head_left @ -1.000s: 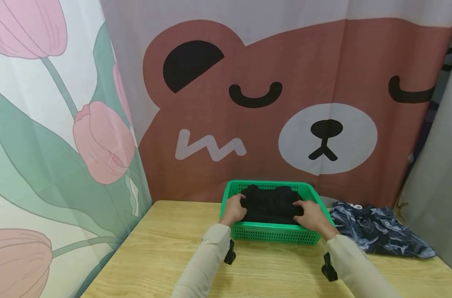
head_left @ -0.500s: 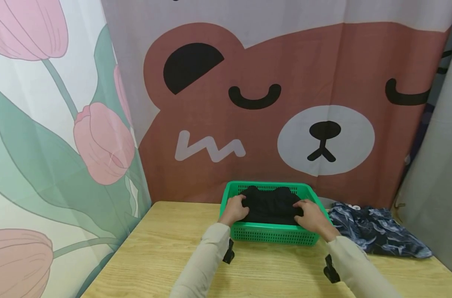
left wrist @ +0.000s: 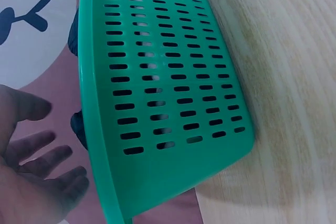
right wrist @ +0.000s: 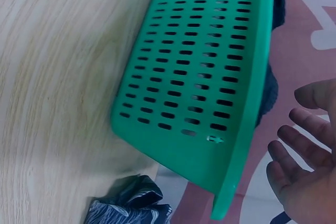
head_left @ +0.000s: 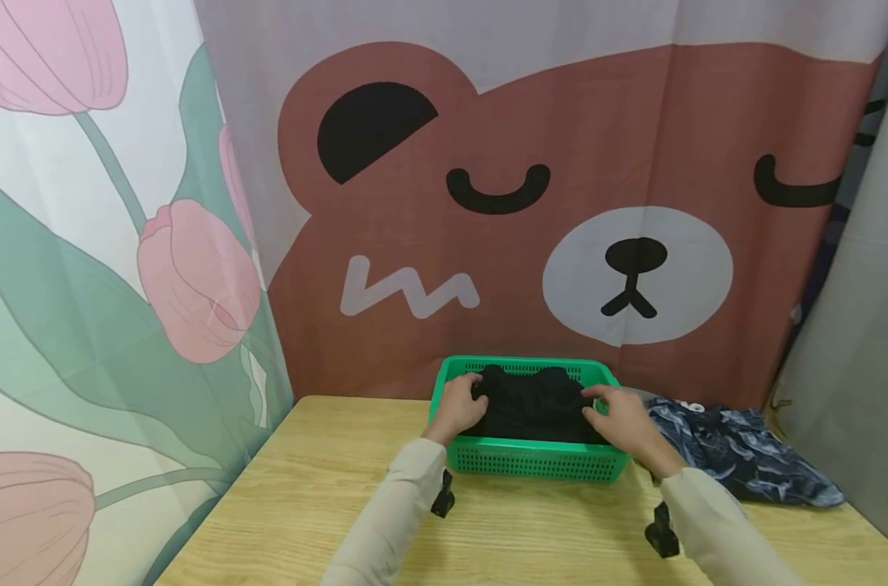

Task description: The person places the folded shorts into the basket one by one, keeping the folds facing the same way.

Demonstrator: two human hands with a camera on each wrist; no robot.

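A green plastic basket (head_left: 539, 460) with slotted sides stands on the table, with a folded black cloth (head_left: 535, 407) lying inside it. My left hand (head_left: 458, 405) hovers over the basket's left end, fingers loosely bent beside the cloth. Over the right end is my right hand (head_left: 623, 419), its thumb and fingers spread apart. In the left wrist view the left hand (left wrist: 39, 171) holds nothing, its fingers parted above the basket rim. The right wrist view likewise shows the right hand (right wrist: 310, 150) with relaxed fingers and nothing in them.
A dark blue patterned garment (head_left: 744, 452) lies on the table to the right of the basket. The wooden table (head_left: 304, 488) runs back to a curtain (head_left: 385, 342) printed with a bear. A tulip-print curtain (head_left: 99, 325) hangs at the left.
Both hands have lifted off the black cloth; the right hand has moved slightly right and its fingers have opened. The basket and cloth stay in place.
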